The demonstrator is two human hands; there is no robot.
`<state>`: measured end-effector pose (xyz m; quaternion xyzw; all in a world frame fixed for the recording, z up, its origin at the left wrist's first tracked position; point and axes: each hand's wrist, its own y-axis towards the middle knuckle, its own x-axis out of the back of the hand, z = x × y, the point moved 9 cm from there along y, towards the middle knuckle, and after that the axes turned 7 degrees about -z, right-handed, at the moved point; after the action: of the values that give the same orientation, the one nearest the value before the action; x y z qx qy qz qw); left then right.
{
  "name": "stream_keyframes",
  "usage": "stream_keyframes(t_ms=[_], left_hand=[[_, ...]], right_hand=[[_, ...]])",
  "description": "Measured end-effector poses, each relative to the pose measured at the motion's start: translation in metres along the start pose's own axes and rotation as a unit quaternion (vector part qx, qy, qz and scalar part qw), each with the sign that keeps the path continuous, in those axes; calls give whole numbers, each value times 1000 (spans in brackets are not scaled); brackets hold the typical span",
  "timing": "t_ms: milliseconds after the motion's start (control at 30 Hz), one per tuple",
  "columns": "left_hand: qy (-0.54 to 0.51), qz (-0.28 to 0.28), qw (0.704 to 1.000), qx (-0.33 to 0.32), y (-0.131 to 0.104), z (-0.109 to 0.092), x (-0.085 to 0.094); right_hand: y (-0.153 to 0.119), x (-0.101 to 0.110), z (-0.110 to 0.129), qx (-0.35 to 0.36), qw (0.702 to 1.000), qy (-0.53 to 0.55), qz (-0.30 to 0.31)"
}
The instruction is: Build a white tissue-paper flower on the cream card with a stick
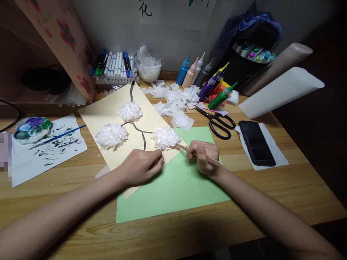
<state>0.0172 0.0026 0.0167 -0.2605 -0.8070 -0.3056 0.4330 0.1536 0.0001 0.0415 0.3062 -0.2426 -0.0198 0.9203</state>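
My right hand [203,155] is closed around a thin, light wooden stick [182,147]. The stick's tip meets the lower edge of the right-hand white paper flower [166,137]. Curled fingers of my left hand [145,164] rest on the cream sheet [108,112], just below that flower; whatever they may pinch is hidden. Two more fluffy white flowers sit on the sheet, an upper one [130,111] and a left one [112,136]. Dark painted branch lines [143,139] run between them. Part of the cream sheet overlaps a green sheet [173,195].
White paper scraps [173,95], glue bottles [183,70] and black scissors [221,122] lie behind the sheets. A phone [256,142] and paper roll [282,92] are at right. Leftward are a paint palette [34,128] and blue brush [63,134]. Markers [115,64] and a bowl [150,66] stand behind.
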Motion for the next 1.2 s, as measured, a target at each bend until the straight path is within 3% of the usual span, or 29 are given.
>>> stream_keyframes(t_ms=[133, 300, 667, 1200], left_hand=[[2, 3, 1000, 3, -1, 1, -1], [3, 3, 1000, 5, -1, 1, -2], [1, -1, 1000, 1, 0, 1, -1], [7, -3, 1000, -2, -1, 1, -2]], right_hand=[[7, -3, -1, -34, 999, -15, 8], [14, -12, 16, 52, 996, -45, 61], [4, 9, 13, 45, 998, 33, -12], [5, -3, 10, 52, 998, 30, 34]])
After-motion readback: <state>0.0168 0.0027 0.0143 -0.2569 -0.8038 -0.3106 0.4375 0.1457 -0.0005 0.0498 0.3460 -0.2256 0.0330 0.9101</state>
